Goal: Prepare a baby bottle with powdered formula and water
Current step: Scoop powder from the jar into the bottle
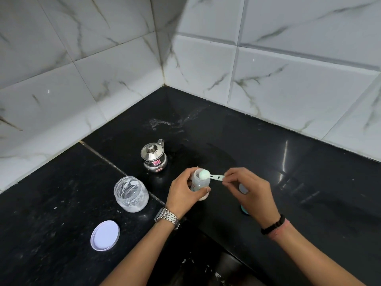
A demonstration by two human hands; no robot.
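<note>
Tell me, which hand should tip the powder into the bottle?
The right hand. It already pinches the scoop by its handle, bowl over the open bottle. The left hand is wrapped around the bottle, steadying it.

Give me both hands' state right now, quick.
Left hand: closed around the baby bottle, steadying it on the counter.
Right hand: pinching the scoop handle, bowl over the bottle mouth.

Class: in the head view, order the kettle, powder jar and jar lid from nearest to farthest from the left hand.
From the left hand, which holds the bottle:
1. Kettle, just beyond the hand, toward the wall.
2. Powder jar, to its left; close to the kettle's distance, so these two are hard to separate.
3. Jar lid, farthest, lower left near the counter edge.
</note>
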